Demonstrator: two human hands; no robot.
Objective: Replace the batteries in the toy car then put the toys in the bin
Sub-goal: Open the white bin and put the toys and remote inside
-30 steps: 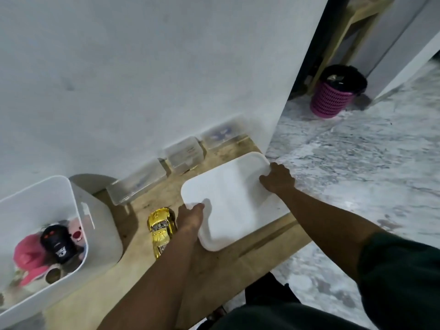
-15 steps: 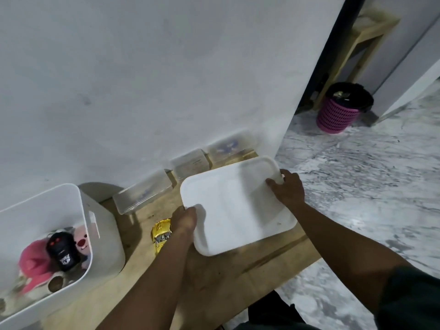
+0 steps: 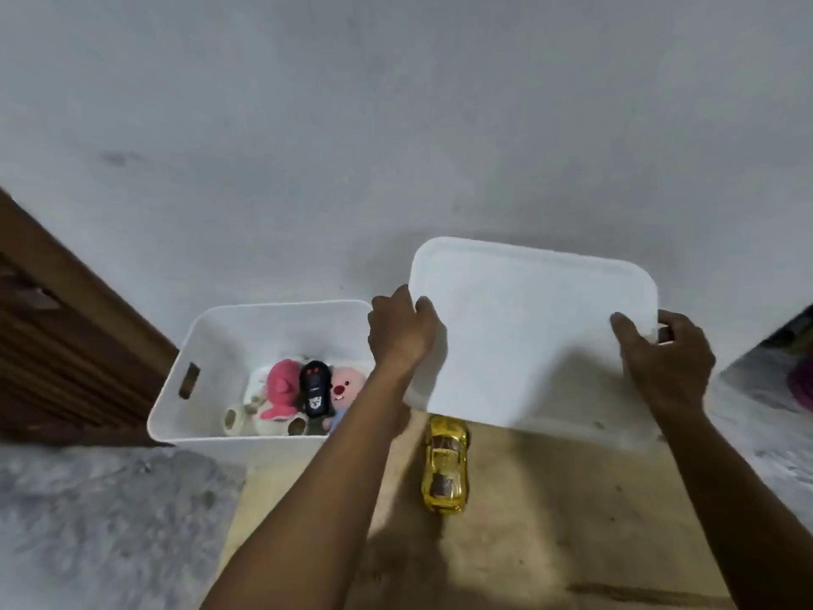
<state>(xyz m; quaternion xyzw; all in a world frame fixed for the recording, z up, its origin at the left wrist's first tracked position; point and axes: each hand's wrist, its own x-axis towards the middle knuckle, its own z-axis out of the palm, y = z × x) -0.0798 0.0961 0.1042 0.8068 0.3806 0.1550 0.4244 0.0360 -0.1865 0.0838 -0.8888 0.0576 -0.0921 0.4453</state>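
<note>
A white bin lid (image 3: 528,328) is lifted and tilted above the wooden table (image 3: 550,521). My left hand (image 3: 402,330) grips its left edge and my right hand (image 3: 664,358) grips its right edge. Below the lid's front edge a shiny yellow toy car (image 3: 445,464) lies on the table. The open white bin (image 3: 211,345) stands to the left. Inside it are a pink plush (image 3: 281,389), a black remote-shaped toy (image 3: 315,389), a pale pink plush (image 3: 347,387) and a cream one (image 3: 264,422).
A pale wall rises directly behind the table. A brown wooden door frame (image 3: 66,328) stands at the left. Grey marble floor (image 3: 110,521) shows at lower left and far right. A pink basket (image 3: 800,385) peeks in at the right edge.
The lid has been lifted off the table and carried left toward the bin, both hands still on its edges. My view has swung left, so the bin is now central and the clear boxes are hidden.
</note>
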